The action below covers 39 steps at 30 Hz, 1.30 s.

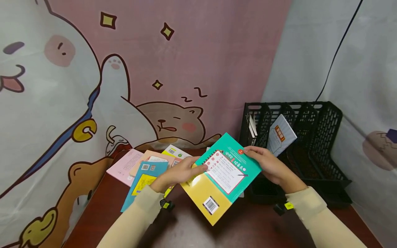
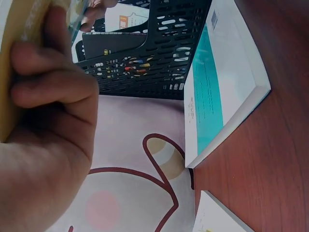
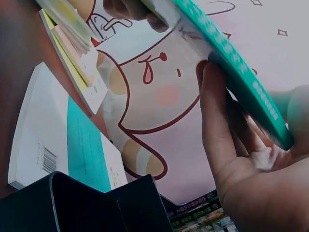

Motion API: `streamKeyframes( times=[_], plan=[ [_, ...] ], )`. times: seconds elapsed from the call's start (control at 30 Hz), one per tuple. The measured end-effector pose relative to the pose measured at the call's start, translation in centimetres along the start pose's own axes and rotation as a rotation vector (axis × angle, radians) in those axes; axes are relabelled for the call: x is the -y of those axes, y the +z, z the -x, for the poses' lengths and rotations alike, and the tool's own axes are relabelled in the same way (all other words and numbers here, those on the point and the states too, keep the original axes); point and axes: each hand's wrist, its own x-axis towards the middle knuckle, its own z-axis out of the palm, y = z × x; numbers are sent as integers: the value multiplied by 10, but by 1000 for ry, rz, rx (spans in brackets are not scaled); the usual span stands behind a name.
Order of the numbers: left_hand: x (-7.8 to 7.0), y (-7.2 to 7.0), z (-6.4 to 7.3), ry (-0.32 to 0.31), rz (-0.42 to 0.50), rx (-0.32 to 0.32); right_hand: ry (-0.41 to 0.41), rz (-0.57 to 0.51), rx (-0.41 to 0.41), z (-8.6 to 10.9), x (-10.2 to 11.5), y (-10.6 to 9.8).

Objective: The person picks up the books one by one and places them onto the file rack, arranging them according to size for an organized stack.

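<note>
Cream sleeves (image 1: pixel 136 218), both hands (image 1: pixel 181 169) round a green-yellow book (image 1: pixel 221 175), overlapping books (image 1: pixel 148 182) left, black rack (image 1: pixel 324 125) behind

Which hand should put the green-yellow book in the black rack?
Probably the right hand: it holds the green-yellow book nearer the black file rack. The left hand is nearer the loose books.

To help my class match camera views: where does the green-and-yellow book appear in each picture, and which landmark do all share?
Head: the green-and-yellow book, lower middle.
Left wrist: upper left, its yellow part cropped.
Right wrist: upper right, its green spine slanting down rightward.
Shared landmark: the black rack, at right, top and bottom respectively.
</note>
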Motion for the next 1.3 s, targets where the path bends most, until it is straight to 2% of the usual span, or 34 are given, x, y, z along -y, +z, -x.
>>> streamKeyframes(
  times=[0.2,0.33,0.53,0.63,0.8,0.9,1.1,1.3],
  plan=[
    [2,2,0,51,29,-73,-43,-111,-72,0,-1,0],
    [2,7,-1,74,46,-160,-53,-184,-75,0,-1,3],
    [-6,22,-1,91,30,-301,-34,-216,-68,-2,1,16],
    [-8,32,-4,106,43,-330,-17,-240,-81,-4,5,25],
    [-11,44,-7,129,93,-353,-4,-287,-108,-8,11,35],
    [-10,47,-8,133,91,-357,0,-296,-133,-9,11,35],
    [-8,49,-11,101,72,-340,-30,-238,-170,-4,12,33],
    [-9,53,-15,106,88,-312,-69,-188,-202,5,15,32]
  ],
)
